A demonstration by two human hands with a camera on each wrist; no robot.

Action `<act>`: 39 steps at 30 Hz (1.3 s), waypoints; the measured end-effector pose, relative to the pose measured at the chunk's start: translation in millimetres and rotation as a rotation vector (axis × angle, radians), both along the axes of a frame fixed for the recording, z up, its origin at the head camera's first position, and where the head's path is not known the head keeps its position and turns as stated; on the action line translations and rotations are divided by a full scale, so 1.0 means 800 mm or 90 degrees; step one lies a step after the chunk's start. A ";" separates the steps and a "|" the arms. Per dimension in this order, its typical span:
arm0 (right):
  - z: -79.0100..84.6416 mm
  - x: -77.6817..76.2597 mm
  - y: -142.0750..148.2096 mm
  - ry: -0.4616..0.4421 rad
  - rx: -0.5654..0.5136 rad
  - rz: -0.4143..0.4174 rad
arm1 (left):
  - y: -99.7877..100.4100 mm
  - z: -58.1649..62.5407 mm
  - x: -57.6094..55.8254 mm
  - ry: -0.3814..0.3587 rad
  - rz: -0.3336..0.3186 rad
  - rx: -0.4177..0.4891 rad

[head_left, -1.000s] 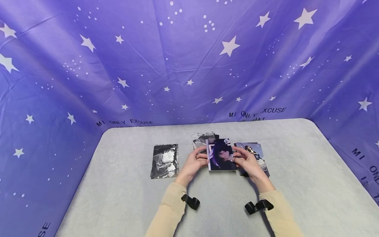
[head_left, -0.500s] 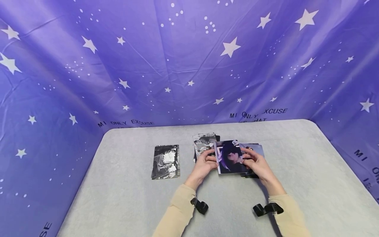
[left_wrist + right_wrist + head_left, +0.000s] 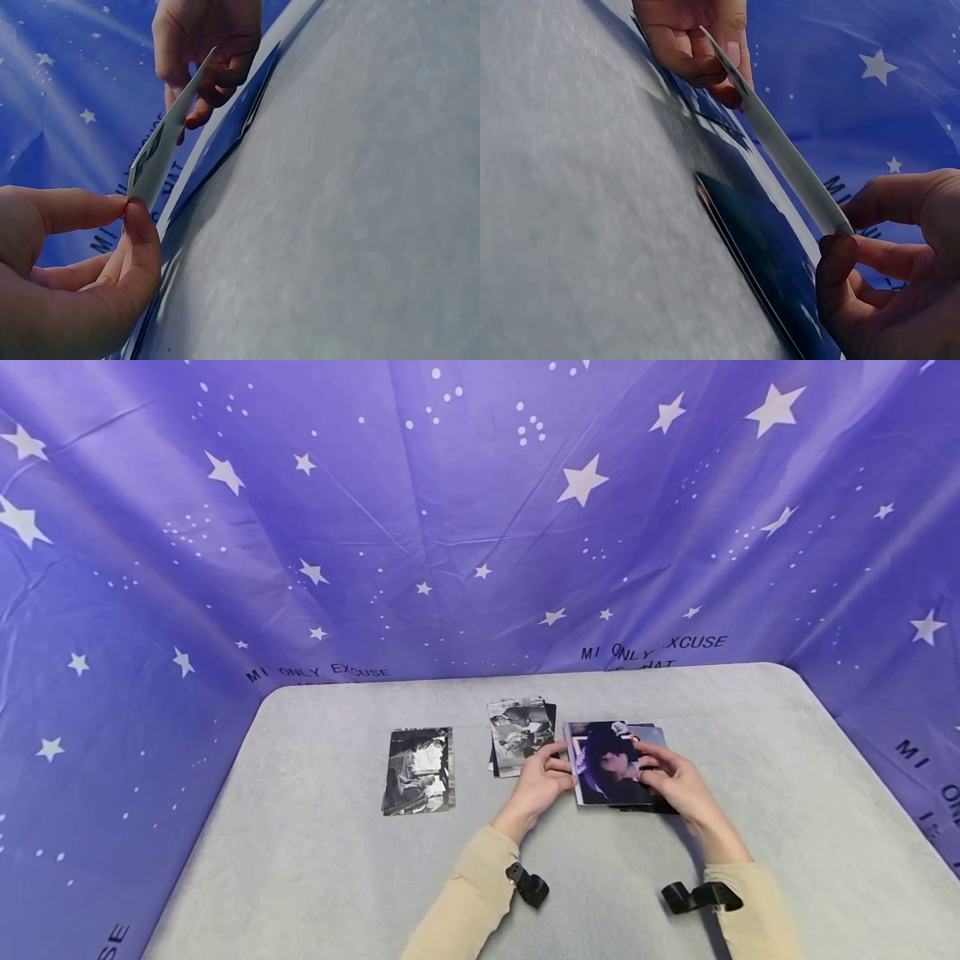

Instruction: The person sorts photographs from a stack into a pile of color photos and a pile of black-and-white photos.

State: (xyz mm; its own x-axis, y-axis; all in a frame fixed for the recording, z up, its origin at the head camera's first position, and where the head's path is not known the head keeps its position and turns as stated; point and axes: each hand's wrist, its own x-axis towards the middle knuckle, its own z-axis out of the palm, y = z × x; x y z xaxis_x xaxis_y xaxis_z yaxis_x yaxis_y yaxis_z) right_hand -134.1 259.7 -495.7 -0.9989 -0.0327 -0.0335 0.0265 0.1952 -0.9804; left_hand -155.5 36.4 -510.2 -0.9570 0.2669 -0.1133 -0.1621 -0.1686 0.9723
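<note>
Both hands share one square photo print [image 3: 609, 767] with a dark purple portrait facing up. My left hand [image 3: 538, 783] pinches its left edge between thumb and fingers, as the left wrist view shows close up. At the opposite edge, my right hand [image 3: 681, 787] pinches it the same way. Seen edge-on in the right wrist view, the print [image 3: 787, 159] is thin, pale underneath, and held above a pile of photos [image 3: 739, 232] on the table. In the head view it covers most of that right-hand pile.
A pile of black-and-white photos [image 3: 417, 772] lies on the left of the grey table [image 3: 315, 877]. Another photo pile [image 3: 519, 735], slightly fanned, sits farther back in the middle. A purple star-patterned cloth [image 3: 450, 527] hangs behind the table and along its sides.
Both hands have carried the print to the right, from in front of the middle pile to over the right pile. More of the middle pile shows now.
</note>
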 end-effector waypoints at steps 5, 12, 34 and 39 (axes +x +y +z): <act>-0.001 0.003 0.009 0.002 0.018 -0.011 | 0.011 0.000 0.002 -0.002 -0.002 -0.010; 0.000 0.004 0.021 0.006 0.065 -0.015 | 0.025 -0.007 0.000 -0.007 -0.012 -0.030; 0.000 0.001 0.036 0.001 0.232 -0.045 | 0.056 -0.004 -0.009 0.034 -0.021 -0.173; 0.000 0.001 0.036 -0.006 0.240 -0.048 | 0.056 -0.005 -0.011 0.041 -0.029 -0.189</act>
